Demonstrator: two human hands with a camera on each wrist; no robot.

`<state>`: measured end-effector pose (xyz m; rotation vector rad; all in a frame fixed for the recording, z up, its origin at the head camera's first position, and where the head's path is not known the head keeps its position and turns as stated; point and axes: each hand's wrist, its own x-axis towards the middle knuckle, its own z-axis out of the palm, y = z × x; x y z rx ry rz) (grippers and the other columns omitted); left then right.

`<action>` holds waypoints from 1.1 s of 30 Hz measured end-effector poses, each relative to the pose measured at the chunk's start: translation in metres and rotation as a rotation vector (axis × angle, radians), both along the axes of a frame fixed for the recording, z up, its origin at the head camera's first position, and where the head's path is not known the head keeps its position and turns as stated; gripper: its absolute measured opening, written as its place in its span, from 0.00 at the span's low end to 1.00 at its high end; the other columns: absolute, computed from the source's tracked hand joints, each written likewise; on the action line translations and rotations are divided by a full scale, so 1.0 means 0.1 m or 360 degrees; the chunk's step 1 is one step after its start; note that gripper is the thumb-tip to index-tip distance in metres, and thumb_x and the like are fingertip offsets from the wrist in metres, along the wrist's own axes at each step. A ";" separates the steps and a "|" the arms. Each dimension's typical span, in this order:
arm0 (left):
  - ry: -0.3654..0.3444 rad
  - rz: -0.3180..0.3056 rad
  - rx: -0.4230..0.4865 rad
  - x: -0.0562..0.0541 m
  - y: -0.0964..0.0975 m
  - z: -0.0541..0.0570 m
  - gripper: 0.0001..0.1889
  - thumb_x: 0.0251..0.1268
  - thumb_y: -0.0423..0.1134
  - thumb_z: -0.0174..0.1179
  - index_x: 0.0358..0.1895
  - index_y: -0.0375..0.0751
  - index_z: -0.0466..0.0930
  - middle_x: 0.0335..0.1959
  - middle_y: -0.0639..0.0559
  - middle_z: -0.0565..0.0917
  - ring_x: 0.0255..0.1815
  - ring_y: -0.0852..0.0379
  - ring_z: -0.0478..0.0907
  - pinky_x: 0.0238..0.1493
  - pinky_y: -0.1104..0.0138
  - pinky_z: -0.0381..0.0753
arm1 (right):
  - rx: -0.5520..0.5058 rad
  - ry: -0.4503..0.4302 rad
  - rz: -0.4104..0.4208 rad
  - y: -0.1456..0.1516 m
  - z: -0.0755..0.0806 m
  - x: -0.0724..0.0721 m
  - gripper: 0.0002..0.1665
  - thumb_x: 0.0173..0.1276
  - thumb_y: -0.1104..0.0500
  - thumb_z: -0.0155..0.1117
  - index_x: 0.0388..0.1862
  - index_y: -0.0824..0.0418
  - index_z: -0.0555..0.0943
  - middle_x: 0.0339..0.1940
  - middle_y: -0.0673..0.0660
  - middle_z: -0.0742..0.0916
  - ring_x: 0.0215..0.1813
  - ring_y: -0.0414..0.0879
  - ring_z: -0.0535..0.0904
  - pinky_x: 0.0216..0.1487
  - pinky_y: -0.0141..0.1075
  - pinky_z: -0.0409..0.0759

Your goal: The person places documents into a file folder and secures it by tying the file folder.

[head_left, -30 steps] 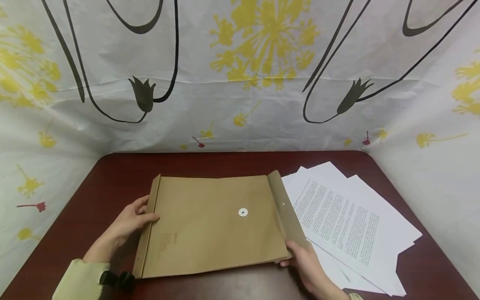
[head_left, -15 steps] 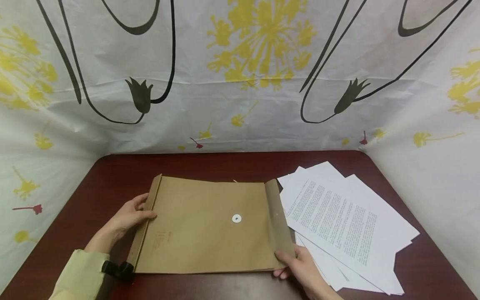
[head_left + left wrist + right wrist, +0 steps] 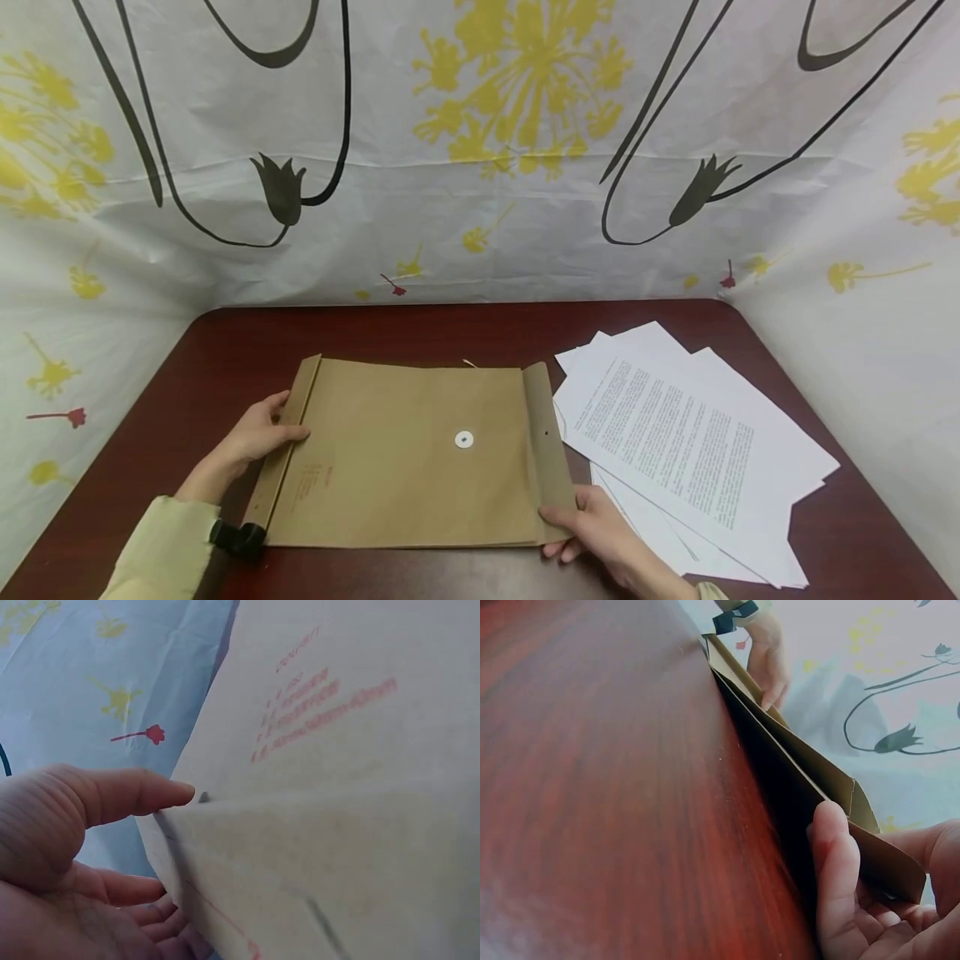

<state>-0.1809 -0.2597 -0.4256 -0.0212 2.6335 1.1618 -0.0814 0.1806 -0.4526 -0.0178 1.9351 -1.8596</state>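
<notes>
A flat brown kraft paper envelope [image 3: 397,458] with a white round button [image 3: 464,439] and faint red print lies across the middle in the head view. My left hand [image 3: 258,429] grips its left folded edge, thumb on top and the other fingers underneath. At the lower right corner, beside the raised flap [image 3: 551,450], my right hand [image 3: 596,529] pinches the envelope. The right wrist view shows the envelope's near edge [image 3: 780,754] tilted over the dark table, with right fingers [image 3: 836,870] beneath it. In the left wrist view the thumb [image 3: 142,795] rests at the fold.
Several loose printed sheets [image 3: 667,433] lie fanned out on the right of the dark red table [image 3: 480,329]. A white curtain [image 3: 480,208] with yellow and grey flowers hangs behind and at both sides. A black strap [image 3: 238,537] sits on the left wrist.
Both hands have moved the envelope slightly left, and its right side has come down toward me. More of the printed sheets now shows. Both hands keep their hold.
</notes>
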 end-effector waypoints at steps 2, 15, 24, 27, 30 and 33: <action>-0.0004 0.0008 -0.0034 0.01 0.00 0.00 0.43 0.60 0.37 0.60 0.67 0.16 0.42 0.60 0.17 0.59 0.57 0.27 0.64 0.51 0.44 0.70 | 0.0006 -0.0015 -0.0004 -0.01 0.00 -0.01 0.15 0.64 0.64 0.57 0.42 0.77 0.74 0.25 0.65 0.85 0.21 0.44 0.82 0.19 0.30 0.77; 0.0252 -0.0169 -0.0531 0.13 0.16 0.05 0.39 0.58 0.39 0.61 0.60 0.10 0.53 0.53 0.13 0.60 0.55 0.19 0.59 0.51 0.38 0.66 | 0.0008 0.0050 0.0068 -0.04 0.00 -0.03 0.13 0.62 0.66 0.57 0.40 0.77 0.75 0.25 0.67 0.85 0.23 0.46 0.83 0.21 0.31 0.78; 0.0570 -0.0096 -0.0611 0.38 0.66 0.19 0.19 0.58 0.38 0.59 0.45 0.22 0.75 0.44 0.26 0.75 0.43 0.30 0.73 0.35 0.46 0.76 | 0.0013 0.0049 0.0063 -0.04 -0.01 -0.03 0.13 0.62 0.67 0.57 0.40 0.78 0.75 0.24 0.67 0.85 0.22 0.46 0.83 0.20 0.30 0.78; 0.0701 -0.0118 -0.0483 0.43 1.04 0.26 0.07 0.56 0.32 0.58 0.24 0.33 0.77 0.20 0.46 0.76 0.21 0.51 0.74 0.21 0.62 0.74 | 0.0011 0.0049 0.0048 -0.05 -0.01 -0.03 0.13 0.61 0.67 0.57 0.40 0.78 0.74 0.25 0.68 0.85 0.22 0.46 0.83 0.19 0.29 0.77; 0.0780 -0.0239 -0.0388 0.48 1.46 0.30 0.17 0.54 0.31 0.58 0.11 0.45 0.66 0.08 0.60 0.64 0.10 0.65 0.60 0.12 0.72 0.61 | 0.0018 0.0041 0.0043 -0.06 -0.01 -0.03 0.13 0.61 0.67 0.57 0.40 0.78 0.74 0.24 0.68 0.85 0.22 0.46 0.83 0.19 0.29 0.77; 0.0883 -0.0370 -0.0420 0.52 1.83 0.31 0.23 0.56 0.36 0.60 0.09 0.49 0.58 0.08 0.63 0.56 0.10 0.68 0.53 0.10 0.75 0.53 | 0.0030 0.0034 0.0041 -0.07 -0.01 -0.04 0.13 0.62 0.67 0.57 0.40 0.78 0.74 0.24 0.67 0.85 0.21 0.45 0.83 0.19 0.29 0.77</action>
